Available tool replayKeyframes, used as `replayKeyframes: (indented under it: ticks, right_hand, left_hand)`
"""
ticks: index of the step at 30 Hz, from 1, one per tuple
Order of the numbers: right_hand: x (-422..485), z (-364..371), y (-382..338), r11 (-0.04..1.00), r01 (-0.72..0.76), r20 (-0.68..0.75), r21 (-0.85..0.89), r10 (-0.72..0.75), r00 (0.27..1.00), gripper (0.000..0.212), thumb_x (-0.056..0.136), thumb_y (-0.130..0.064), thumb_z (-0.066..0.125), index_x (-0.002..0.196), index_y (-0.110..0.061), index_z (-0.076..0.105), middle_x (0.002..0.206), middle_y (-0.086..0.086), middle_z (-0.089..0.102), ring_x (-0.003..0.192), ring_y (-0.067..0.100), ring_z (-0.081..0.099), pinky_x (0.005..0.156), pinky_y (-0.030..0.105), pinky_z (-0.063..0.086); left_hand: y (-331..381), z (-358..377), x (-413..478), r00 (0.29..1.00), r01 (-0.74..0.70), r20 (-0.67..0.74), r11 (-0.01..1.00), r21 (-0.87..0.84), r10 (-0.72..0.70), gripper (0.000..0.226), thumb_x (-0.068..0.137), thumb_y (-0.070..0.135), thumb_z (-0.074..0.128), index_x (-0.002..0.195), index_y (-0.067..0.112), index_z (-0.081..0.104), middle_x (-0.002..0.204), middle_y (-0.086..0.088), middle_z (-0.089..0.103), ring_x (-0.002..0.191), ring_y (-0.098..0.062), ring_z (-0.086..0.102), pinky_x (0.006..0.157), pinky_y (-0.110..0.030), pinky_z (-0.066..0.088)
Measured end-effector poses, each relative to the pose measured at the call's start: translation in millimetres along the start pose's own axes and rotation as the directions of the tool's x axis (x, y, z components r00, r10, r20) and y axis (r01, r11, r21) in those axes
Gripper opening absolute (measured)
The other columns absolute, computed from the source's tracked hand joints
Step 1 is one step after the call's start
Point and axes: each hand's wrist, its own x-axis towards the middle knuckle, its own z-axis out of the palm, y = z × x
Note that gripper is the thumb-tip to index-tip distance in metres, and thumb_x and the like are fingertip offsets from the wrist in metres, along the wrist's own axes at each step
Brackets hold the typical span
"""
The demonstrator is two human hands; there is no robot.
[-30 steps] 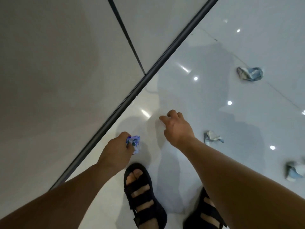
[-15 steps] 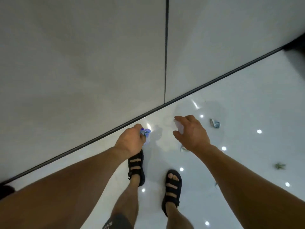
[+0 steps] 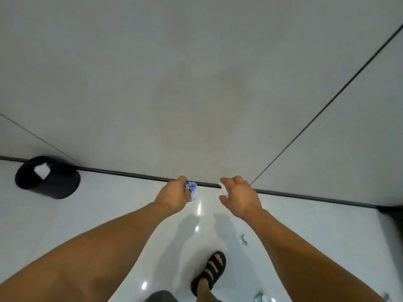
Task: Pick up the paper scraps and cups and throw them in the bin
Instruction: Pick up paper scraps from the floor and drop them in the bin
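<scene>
My left hand [image 3: 173, 196] grips a crumpled blue-and-white paper scrap [image 3: 191, 189] in front of the wall's base. A little to its right, my right hand [image 3: 239, 196] pinches a small white scrap [image 3: 224, 189] between thumb and fingers; most of that scrap is hidden. The black bin [image 3: 51, 183] stands on the floor at the far left against the wall, with a white paper [image 3: 41, 171] inside it. More scraps lie on the glossy white floor: a small one [image 3: 243, 239] under my right forearm and another [image 3: 260, 298] at the bottom edge.
A grey wall fills the upper view, with a dark skirting strip [image 3: 130, 176] along its base. My sandalled foot [image 3: 210, 271] is on the floor below my hands. A dark object [image 3: 392, 211] sits at the far right edge.
The view has swung left and upward along the wall, bringing the bin into sight at the left. Both hands keep their scraps and stay raised in front of me.
</scene>
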Motion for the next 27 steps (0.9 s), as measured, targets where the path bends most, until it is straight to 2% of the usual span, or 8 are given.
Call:
replayKeyframes:
  ticks: [3,7,12,15,18,20,27]
  right_hand:
    - [-5.4,1.5,-71.7,0.989,0.124,0.051,-0.080,-0.120,0.992,0.052,0.092,-0.036,0.053,0.142,-0.031,0.039,0.132,0.003,0.046,0.118,0.024,0.047,0.087,0.031,0.045]
    - [-24.2,15.5,-179.8,0.948,0.270,0.138,-0.169,-0.249,0.959,0.033,0.089,-0.032,0.054,0.121,-0.028,0.051,0.115,0.002,0.048,0.109,0.026,0.050,0.082,0.032,0.048]
    - [-56.8,46.1,-326.8,0.829,0.512,0.188,-0.224,-0.479,0.858,0.047,0.090,-0.034,0.054,0.137,-0.032,0.045,0.126,0.002,0.047,0.115,0.024,0.049,0.088,0.033,0.046]
    - [-74.7,67.3,-402.7,0.760,0.611,0.198,-0.220,-0.579,0.791,0.049,0.090,-0.035,0.055,0.138,-0.034,0.045,0.128,0.000,0.047,0.117,0.023,0.049,0.089,0.033,0.047]
    - [-86.1,87.0,-458.1,0.713,0.669,0.229,-0.212,-0.629,0.743,0.051,0.090,-0.035,0.057,0.139,-0.033,0.045,0.130,0.000,0.047,0.117,0.023,0.050,0.090,0.033,0.046]
    - [-87.5,96.9,-485.7,0.683,0.700,0.254,-0.207,-0.654,0.713,0.052,0.089,-0.034,0.058,0.140,-0.033,0.045,0.131,0.001,0.048,0.117,0.023,0.050,0.091,0.033,0.047]
    - [-28.9,117.9,-575.7,0.646,0.734,0.291,-0.208,-0.675,0.678,0.054,0.088,-0.035,0.058,0.140,-0.033,0.045,0.129,0.001,0.048,0.117,0.023,0.051,0.093,0.034,0.047]
  left_hand:
    - [-59.5,-42.1,-46.2,0.988,0.096,-0.115,0.993,-0.066,-0.103,0.020,0.096,0.018,0.041,0.111,0.013,0.053,0.103,-0.009,0.064,0.077,-0.020,0.054,0.065,-0.024,0.038]
    - [-155.1,-87.2,-124.0,0.948,0.223,-0.199,0.966,-0.132,-0.247,0.017,0.094,0.018,0.049,0.108,0.009,0.053,0.102,-0.012,0.064,0.079,-0.023,0.054,0.066,-0.026,0.038]
    - [-262.6,-132.3,-223.9,0.869,0.347,-0.269,0.900,-0.264,-0.415,0.013,0.091,0.017,0.054,0.102,0.010,0.051,0.097,-0.009,0.059,0.079,-0.022,0.051,0.068,-0.027,0.038]
    - [-315.5,-157.7,-272.4,0.824,0.376,-0.307,0.865,-0.332,-0.476,0.005,0.090,0.012,0.051,0.092,0.015,0.047,0.088,-0.002,0.052,0.070,-0.017,0.049,0.054,-0.022,0.033]
    - [-359.6,-183.6,-302.9,0.777,0.412,-0.333,0.831,-0.373,-0.535,0.004,0.087,0.013,0.052,0.091,0.013,0.050,0.089,-0.004,0.054,0.075,-0.022,0.053,0.061,-0.025,0.037]
    - [-381.5,-198.9,-312.3,0.758,0.433,-0.332,0.815,-0.385,-0.561,0.012,0.087,0.014,0.053,0.099,0.011,0.053,0.092,-0.006,0.054,0.079,-0.024,0.053,0.067,-0.027,0.038]
    - [-447.5,-259.9,-288.1,0.740,0.439,-0.338,0.798,-0.414,-0.582,0.005,0.090,0.012,0.050,0.094,0.013,0.047,0.089,-0.007,0.054,0.075,-0.022,0.052,0.062,-0.025,0.038]
